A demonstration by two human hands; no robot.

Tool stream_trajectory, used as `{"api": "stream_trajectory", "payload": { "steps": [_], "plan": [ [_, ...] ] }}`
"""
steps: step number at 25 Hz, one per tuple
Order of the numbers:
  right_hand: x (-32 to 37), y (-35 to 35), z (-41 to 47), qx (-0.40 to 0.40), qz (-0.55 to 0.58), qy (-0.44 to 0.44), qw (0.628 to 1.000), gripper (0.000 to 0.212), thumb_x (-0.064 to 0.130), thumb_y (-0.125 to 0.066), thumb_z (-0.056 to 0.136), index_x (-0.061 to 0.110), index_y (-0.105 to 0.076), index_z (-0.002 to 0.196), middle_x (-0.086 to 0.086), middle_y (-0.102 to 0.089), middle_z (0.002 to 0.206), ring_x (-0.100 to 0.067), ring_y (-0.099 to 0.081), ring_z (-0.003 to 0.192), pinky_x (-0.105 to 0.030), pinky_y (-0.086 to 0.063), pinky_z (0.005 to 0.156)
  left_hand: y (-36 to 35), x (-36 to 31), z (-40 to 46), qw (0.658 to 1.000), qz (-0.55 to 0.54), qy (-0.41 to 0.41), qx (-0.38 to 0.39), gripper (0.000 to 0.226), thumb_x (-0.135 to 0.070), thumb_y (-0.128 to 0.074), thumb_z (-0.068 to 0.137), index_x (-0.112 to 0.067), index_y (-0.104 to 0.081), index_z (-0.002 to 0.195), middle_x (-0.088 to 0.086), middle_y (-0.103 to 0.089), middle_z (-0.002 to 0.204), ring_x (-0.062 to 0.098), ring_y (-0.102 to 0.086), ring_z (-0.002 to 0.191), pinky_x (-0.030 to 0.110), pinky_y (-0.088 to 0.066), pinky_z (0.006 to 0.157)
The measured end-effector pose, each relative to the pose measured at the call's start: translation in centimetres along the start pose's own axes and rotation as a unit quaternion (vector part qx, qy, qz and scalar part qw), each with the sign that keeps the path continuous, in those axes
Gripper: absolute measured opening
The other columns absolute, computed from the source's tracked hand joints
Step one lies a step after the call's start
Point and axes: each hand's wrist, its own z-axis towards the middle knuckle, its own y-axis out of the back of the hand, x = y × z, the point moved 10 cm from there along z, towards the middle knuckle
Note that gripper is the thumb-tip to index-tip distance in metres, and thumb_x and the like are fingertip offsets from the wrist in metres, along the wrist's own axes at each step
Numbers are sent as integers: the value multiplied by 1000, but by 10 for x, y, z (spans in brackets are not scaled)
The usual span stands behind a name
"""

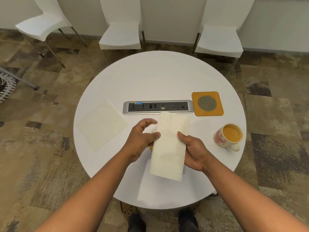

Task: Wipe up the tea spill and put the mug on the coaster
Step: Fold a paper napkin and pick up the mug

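Observation:
I hold a folded white paper towel (170, 144) above the middle of the round white table (167, 76). My right hand (194, 153) grips its right edge, thumb on top. My left hand (142, 139) touches its left edge with the fingers loosely curled. A small patch of yellow-brown tea spill (151, 147) shows under the towel, by my left hand; the rest is hidden. A patterned mug (227, 137) full of tea stands at the right of the table. An orange square coaster (207, 103) with a round mesh centre lies behind the mug.
A cream square napkin (102, 125) lies flat on the left of the table. A grey power-socket strip (158, 107) is set in the table's centre. Three white chairs (122, 30) stand beyond the table. My shoes (187, 220) show below its near edge.

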Motion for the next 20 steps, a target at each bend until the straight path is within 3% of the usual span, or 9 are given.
{"api": "stream_trajectory", "payload": {
  "steps": [2,4,13,16,20],
  "plan": [
    [5,5,1,-19,8,14,1000,45,27,-44,103,3,-48,141,-22,-57,139,-44,-55,127,-61,-35,111,-2,15,-3,999,19,32,-3,23,-3,-78,88,-26,-80,90,-3,-77,110,18,-73,84,33,-60,73],
    [9,13,3,-48,9,24,999,44,27,-45,103,3,-50,140,-22,-60,136,-44,-57,123,-62,-38,109,-6,31,-5,998,20,59,11,23,-2,-77,89,-24,-83,87,-3,-81,97,13,-75,80,25,-58,69],
    [28,57,-7,-158,44,55,985,40,34,-50,100,12,-59,132,-19,-68,126,-45,-63,114,-64,-42,103,-33,49,-17,989,23,93,114,38,2,-83,71,-23,-81,100,-8,-77,106,13,-72,75,28,-59,73],
    [40,67,-15,-171,60,79,980,34,34,-51,100,16,-61,128,-15,-71,122,-40,-68,108,-57,-51,92,-49,57,-25,981,42,114,149,38,0,-80,69,-20,-73,99,-4,-75,100,16,-69,71,30,-58,69],
    [51,77,-24,-151,104,121,976,31,26,-50,102,14,-59,129,-12,-70,125,-34,-68,110,-53,-52,93,-52,56,-16,984,84,114,104,32,2,-61,80,-17,-63,106,4,-67,99,20,-57,82,29,-48,67]
  ]
}}
